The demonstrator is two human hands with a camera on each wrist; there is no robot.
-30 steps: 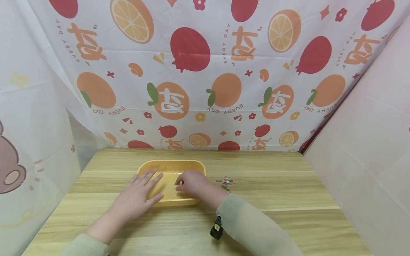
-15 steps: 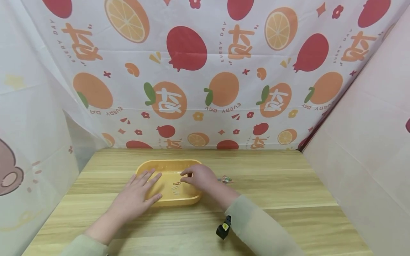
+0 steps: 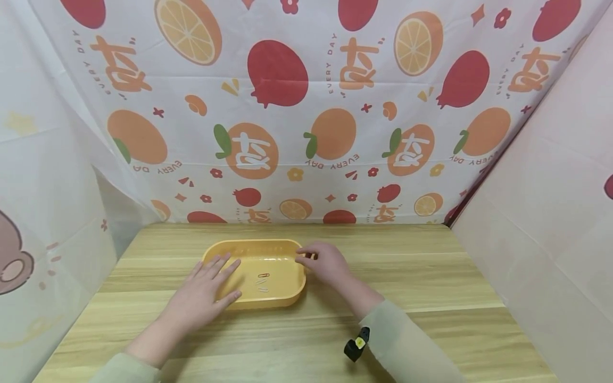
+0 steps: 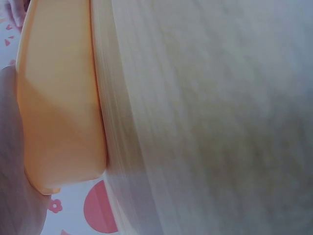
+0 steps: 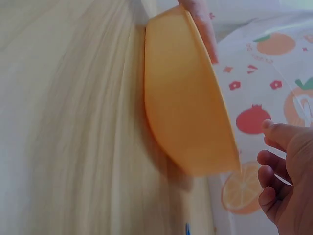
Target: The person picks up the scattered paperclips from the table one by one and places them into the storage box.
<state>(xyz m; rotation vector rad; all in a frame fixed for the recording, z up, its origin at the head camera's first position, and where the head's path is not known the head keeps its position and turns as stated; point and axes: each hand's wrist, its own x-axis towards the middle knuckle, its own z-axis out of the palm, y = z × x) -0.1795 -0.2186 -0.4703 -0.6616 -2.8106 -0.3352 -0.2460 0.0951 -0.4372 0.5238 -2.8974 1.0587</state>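
A shallow yellow plastic tray [image 3: 278, 301] stands on the wooden table. On its floor lie a red paper clip [image 3: 263, 275] and a few pale ones [image 3: 262, 290]. My left hand [image 3: 206, 287] rests over the tray's left side with fingers spread and straight. By the tray's right rim hovers my right hand [image 3: 328, 261], thumb and forefinger apart. In the right wrist view, its other fingers [image 5: 268, 176] hang loosely curled and nothing shows between them. The pile of coloured paper clips right of the tray is hidden by this hand, apart from a blue tip [image 5: 187, 229].
A white fruit-print cloth [image 3: 297, 133] hangs behind the table, with pale cloth sides at left and right. Around the tray stretches the wooden table top [image 3: 268, 346]. A black strap [image 3: 355, 347] hangs from the right sleeve.
My right hand has moved right, from inside the tray to its right rim, uncovering the clips lying there. The left hand has stayed in place.
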